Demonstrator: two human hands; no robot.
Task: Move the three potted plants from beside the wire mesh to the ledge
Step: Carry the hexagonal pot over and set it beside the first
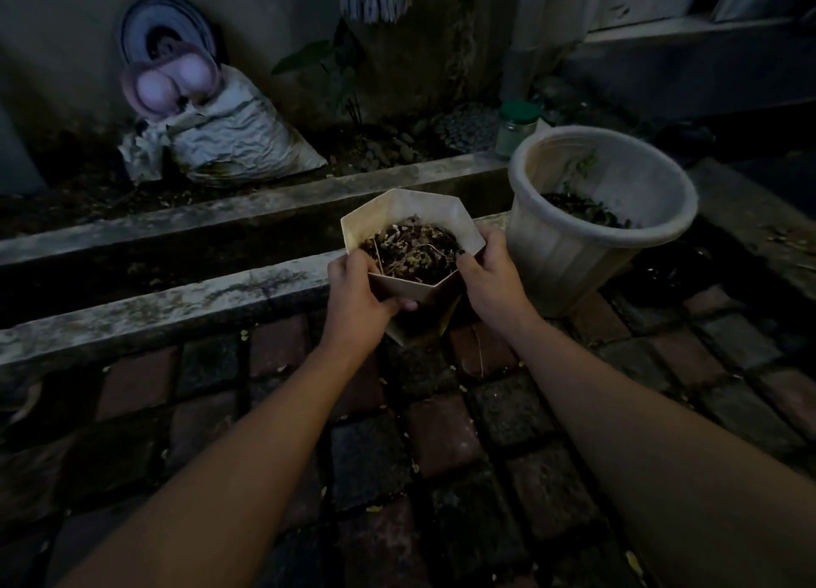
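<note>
While the light is dim, I can make out from the head view that both hands hold one pot (pixel 413 252), a pale, faceted, six-sided one that narrows toward its base. My left hand (pixel 357 289) grips its left wall, thumb hooked over the rim and fingers (pixel 406 306) curled under the side; my right hand (pixel 490 274) clamps the right wall, thumb at the rim. So the fingers of both hands are closed on the pot. It is off the ground, above the near edge of the ledge (pixel 185 298) and the brick paving (pixel 441 437). Its long axis runs from mouth to base, and it is tilted: the mouth faces up and toward me, the base points down and toward the paving. Inside I see dark soil with dry, pale stems and leaves.

Just beside it on the right stands a second pot, the round pot (pixel 587 225), bigger, pale, ribbed, upright on the ledge, with a small green plant low inside. I count two pots in all; a third is not in this view.

A second concrete strip (pixel 247 210) runs parallel behind the ledge with a dark channel between. Beyond it lie one crumpled white sack (pixel 238 141), one green-lidded jar (pixel 516 128) and one leafy plant (pixel 326 57) by the wall.
</note>
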